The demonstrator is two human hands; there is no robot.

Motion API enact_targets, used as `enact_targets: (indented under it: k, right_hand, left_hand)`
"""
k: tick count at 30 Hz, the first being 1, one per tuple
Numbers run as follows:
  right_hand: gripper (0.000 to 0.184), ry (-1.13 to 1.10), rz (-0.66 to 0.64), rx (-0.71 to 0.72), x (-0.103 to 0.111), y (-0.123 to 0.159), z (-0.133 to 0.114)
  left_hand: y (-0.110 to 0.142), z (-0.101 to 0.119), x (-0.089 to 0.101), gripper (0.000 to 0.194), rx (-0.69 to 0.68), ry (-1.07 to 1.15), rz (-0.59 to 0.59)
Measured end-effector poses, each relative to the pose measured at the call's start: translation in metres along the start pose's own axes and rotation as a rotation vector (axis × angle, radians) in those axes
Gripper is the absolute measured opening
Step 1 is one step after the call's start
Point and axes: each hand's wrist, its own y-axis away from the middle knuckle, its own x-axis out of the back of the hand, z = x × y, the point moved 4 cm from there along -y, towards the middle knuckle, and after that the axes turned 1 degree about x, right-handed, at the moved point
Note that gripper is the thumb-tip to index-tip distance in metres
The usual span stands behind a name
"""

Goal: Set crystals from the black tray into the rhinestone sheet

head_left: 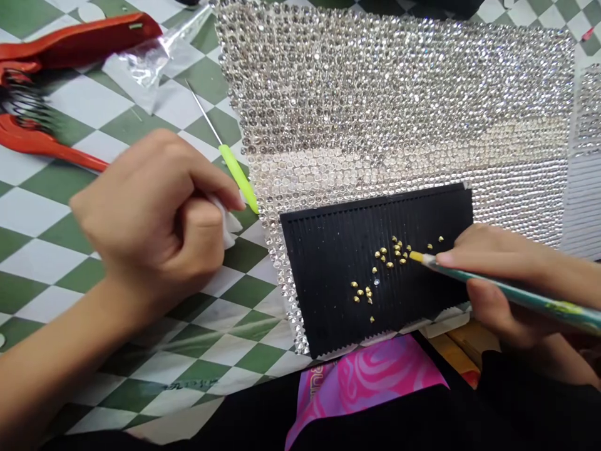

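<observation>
My right hand [521, 255] grips a green-barrelled wax pencil [502, 289] between thumb and fingers. Its yellow tip is over a black ridged tray [323, 275], close to a cluster of small gold rhinestones [397, 253]. More gold stones lie scattered across the tray, along with one clear stone [376, 282]. Under the tray is a sheet of silver rhinestone mesh [375, 94]. To the left, my left hand [150, 207] is closed around a crumpled white tissue [230, 227], mostly hidden by the fingers. A yellow-green-handled needle tool [238, 178] lies just beyond that hand.
Red-handled spring pliers [70, 44] and a clear plastic bag [145, 69] lie at the upper left. A green-and-white checked cover [244, 294] spreads over the table. Another rhinestone strip [586, 188] is at the right edge. Pink-and-purple printed material [370, 382] shows below the tray.
</observation>
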Motion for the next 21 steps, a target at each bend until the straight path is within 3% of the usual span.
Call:
enact_targets:
  k: [4,13,18,21]
  right_hand:
    - [0.037,-0.035,-0.051,0.038,-0.012,-0.004,-0.004]
    - [0.034,-0.101,-0.021,0.186,-0.021,0.001,-0.001]
    - [0.031,-0.113,0.014,0.206,-0.019,-0.001,0.001]
    - [0.035,-0.078,0.022,0.195,-0.020,-0.002,0.001]
  left_hand:
    - [0.000,0.000,0.000,0.024,0.000,-0.019,0.002]
    - [0.001,0.000,-0.001,0.025,0.024,-0.024,-0.004]
    - [0.001,-0.001,-0.002,0.024,0.059,-0.023,-0.003]
    - [0.000,0.000,-0.001,0.024,0.005,-0.016,0.006]
